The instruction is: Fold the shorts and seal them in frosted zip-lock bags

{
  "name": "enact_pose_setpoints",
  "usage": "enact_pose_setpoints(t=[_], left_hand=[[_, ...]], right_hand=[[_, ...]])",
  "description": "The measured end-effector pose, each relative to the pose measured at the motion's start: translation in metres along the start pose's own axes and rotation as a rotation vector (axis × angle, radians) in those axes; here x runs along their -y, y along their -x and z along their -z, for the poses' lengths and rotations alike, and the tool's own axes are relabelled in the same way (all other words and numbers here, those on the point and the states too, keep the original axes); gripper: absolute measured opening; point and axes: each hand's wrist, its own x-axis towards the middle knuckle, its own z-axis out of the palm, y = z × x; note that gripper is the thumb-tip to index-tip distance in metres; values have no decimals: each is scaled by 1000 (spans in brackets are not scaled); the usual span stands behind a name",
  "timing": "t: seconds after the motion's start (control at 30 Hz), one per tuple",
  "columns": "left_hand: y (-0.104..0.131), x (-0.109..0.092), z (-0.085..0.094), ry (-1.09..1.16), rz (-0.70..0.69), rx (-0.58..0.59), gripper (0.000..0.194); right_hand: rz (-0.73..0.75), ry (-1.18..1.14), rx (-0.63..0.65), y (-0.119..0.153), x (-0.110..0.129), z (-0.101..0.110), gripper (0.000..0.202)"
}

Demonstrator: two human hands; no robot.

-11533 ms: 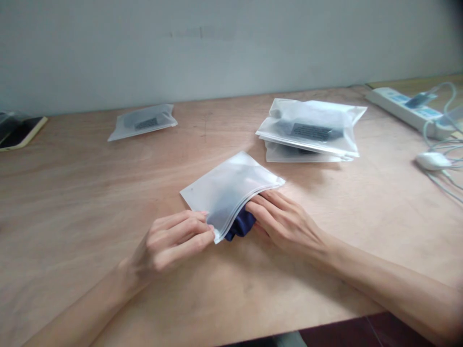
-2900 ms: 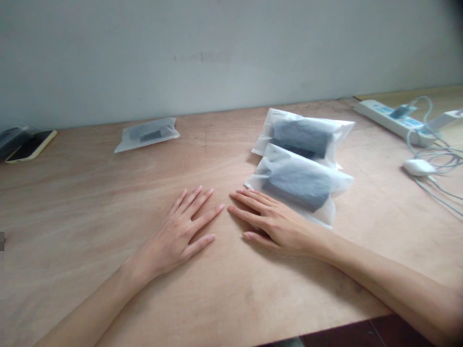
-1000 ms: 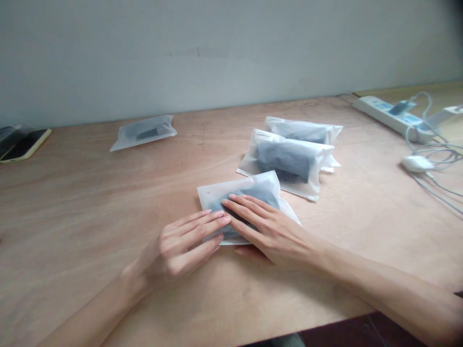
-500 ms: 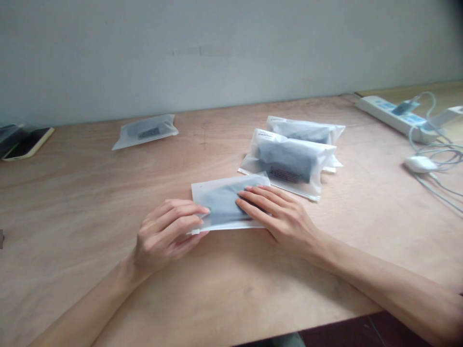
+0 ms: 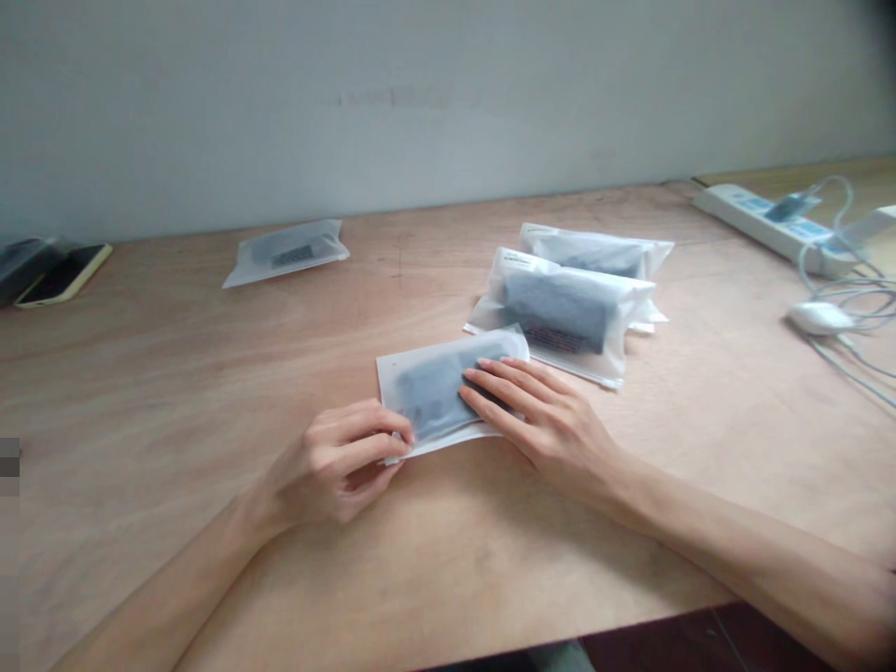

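Note:
A frosted zip bag (image 5: 427, 392) with something dark and flat inside lies on the table before me. My left hand (image 5: 357, 457) pinches the bag's near left corner, where the zip edge runs; the slider is mostly hidden by the fingers. Fingers stretched out, my right hand (image 5: 539, 411) lies flat across the bag's right part and covers its near right corner. Just behind it, a fuller frosted bag (image 5: 556, 313) with a dark item inside stands close to the right fingertips. Another frosted bag (image 5: 595, 247) is partly hidden behind that one.
At the back left lies a further frosted bag (image 5: 287, 252). A phone (image 5: 66, 275) rests at the far left beside a dark wrapped item (image 5: 24, 266). On the right are a white power strip (image 5: 770, 224), a white charger (image 5: 819, 317) and coiled cables. A wall closes the back.
My left hand has closed from loosely spread fingers to a pinch at the bag's near left corner. That corner has shifted slightly toward me. The right hand stays flat on the bag.

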Motion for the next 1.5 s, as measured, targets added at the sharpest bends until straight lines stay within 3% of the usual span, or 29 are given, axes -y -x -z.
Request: enact_pose_setpoints(t=[0.23,0.37,0.53,0.6,0.77,0.9,1.0,1.2,1.5], left_hand=[[1,-3,0,-95,-16,-57,11],[1,-9,-4,-127,-1,-101,14],[1,-16,-5,-139,-66,-95,13],[-1,-20,-4,-105,-53,-65,10],[-8,-30,-3,188,107,106,23],[-10,-31,-4,193,127,116,22],[-11,-31,-5,137,87,117,22],[-8,-21,-9,-42,-126,45,21],[-5,-6,5,-32,-125,19,23]], right_hand=[[25,-104,-32,-3,5,-1,33],[144,-160,-122,-7,16,-2,26],[252,-192,-137,-13,29,-3,22],[263,-204,-159,-15,32,-2,17],[248,-230,-176,-18,37,-1,20],[260,-249,-173,-16,39,-2,18],[276,-240,-174,-15,41,-4,19],[243,-251,-166,-15,40,-1,31],[222,-185,-144,-13,21,12,35]])
